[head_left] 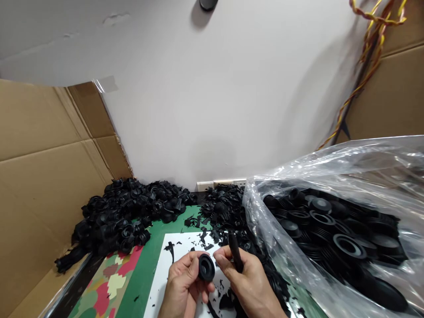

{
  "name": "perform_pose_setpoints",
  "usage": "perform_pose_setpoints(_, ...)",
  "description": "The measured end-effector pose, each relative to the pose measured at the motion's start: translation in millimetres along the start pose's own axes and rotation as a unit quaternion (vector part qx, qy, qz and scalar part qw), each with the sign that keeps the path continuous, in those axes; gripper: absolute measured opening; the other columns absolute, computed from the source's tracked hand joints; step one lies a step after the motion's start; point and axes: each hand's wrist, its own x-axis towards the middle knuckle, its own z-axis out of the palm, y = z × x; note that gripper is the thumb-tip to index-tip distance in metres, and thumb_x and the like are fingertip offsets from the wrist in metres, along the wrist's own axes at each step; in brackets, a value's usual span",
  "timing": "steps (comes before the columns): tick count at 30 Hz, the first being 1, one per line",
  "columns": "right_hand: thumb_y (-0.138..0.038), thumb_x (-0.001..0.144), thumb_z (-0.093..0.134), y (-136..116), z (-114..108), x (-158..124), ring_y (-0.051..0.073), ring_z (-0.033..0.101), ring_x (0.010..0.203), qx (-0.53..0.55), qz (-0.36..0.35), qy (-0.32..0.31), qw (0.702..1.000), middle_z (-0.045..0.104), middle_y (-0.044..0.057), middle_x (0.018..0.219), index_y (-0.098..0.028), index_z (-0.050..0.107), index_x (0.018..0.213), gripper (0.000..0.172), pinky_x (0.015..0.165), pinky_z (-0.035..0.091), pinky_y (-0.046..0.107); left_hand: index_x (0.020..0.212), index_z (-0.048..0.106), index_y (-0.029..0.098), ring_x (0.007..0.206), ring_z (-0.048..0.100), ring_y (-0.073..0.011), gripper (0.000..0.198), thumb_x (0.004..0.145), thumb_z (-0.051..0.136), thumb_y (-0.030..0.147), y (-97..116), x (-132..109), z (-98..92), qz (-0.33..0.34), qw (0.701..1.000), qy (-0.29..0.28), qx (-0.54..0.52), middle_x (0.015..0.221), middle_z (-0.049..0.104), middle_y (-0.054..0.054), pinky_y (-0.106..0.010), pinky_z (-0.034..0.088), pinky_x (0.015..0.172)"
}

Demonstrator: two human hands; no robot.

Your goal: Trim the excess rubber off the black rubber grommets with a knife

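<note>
My left hand (181, 282) is closed around a round black rubber part (206, 267) with a hollow centre, its open face turned toward the right. Close beside it, my right hand (249, 279) grips a slim black pen-like tool (235, 253). The handle sticks up between thumb and forefinger; I cannot make out its tip. Both hands are above a white sheet (159, 274) strewn with black rubber scraps (226, 302).
Black ribbed rubber pieces (132, 207) are heaped at the back left, with a pile of scraps (223, 205) at the back middle. On the right, a clear plastic bag (258, 212) holds many black rubber parts (326, 221). Cardboard (43, 145) walls the left; twisted wires (356, 88) hang right.
</note>
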Motion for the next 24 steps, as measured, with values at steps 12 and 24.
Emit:
perform_pose_setpoints(12,-0.014,0.077,0.046,26.2,-0.7,-1.6,0.013,0.054,0.052,-0.232,-0.286,0.013,0.93,0.056,0.001,0.065,-0.02,0.059,0.071,0.015,0.049,0.04,0.021,0.074,0.076,0.01,0.045,0.053,-0.0116,0.033,0.052,0.086,0.033,0.8,-6.5,9.2,0.072,0.995,-0.016,0.069,0.058,0.064,-0.005,-0.019,0.036,0.039)
perform_pose_setpoints(24,-0.015,0.068,0.051,1.7,-13.1,3.9,0.014,0.05,0.052,-0.206,-0.112,0.075,0.969,0.053,-0.003,0.057,-0.021,0.05,0.061,0.009,0.049,0.039,0.022,0.075,0.074,0.01,0.044,0.058,-0.0137,0.033,0.058,0.084,0.037,5.1,-8.7,10.3,0.055,0.998,0.019,0.036,0.053,0.063,-0.004,-0.019,0.038,0.038)
